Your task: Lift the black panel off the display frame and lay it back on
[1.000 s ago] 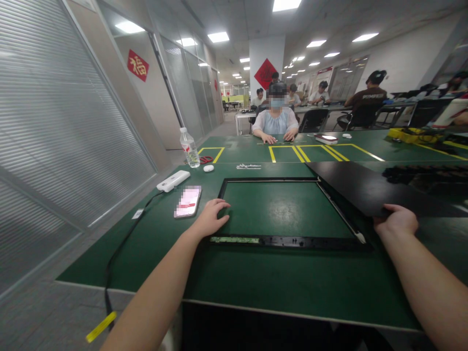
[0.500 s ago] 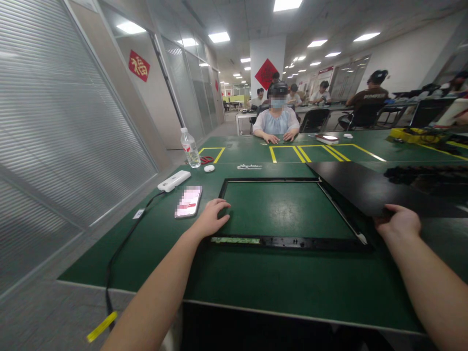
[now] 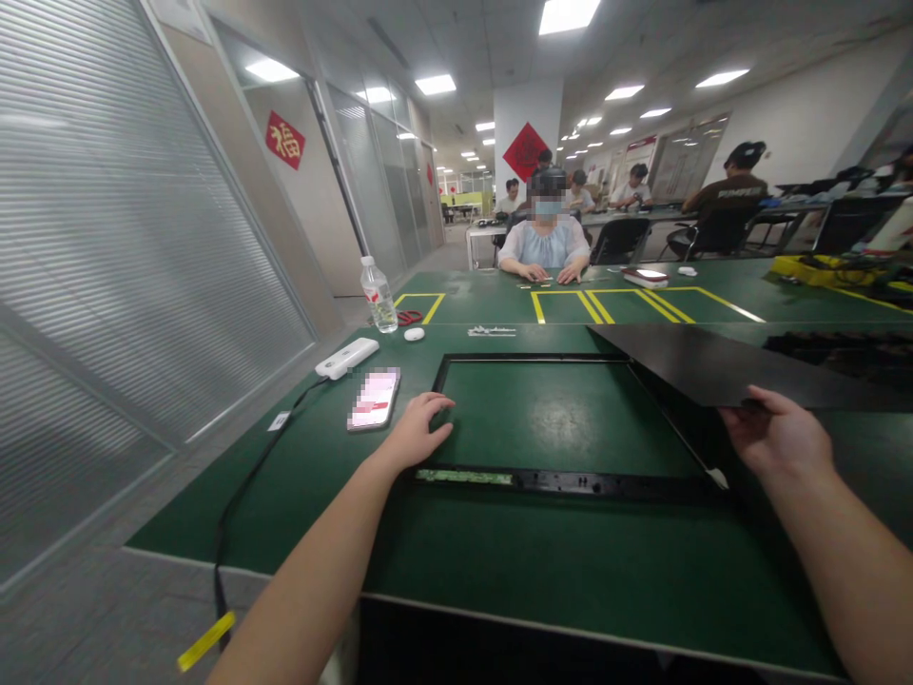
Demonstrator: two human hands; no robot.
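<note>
Right hand point(image 3: 781, 440) is pinching the tilted black panel point(image 3: 695, 364), picture right, left hand point(image 3: 419, 433) rests fingers apart at the frame point(image 3: 606, 484), centre, so probably mid panel-handling, next wanting a steady grip.

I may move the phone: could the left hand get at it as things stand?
Likely yes: the phone lies beside the left hand, nothing seen between them, though that hand would leave the black frame.
</note>
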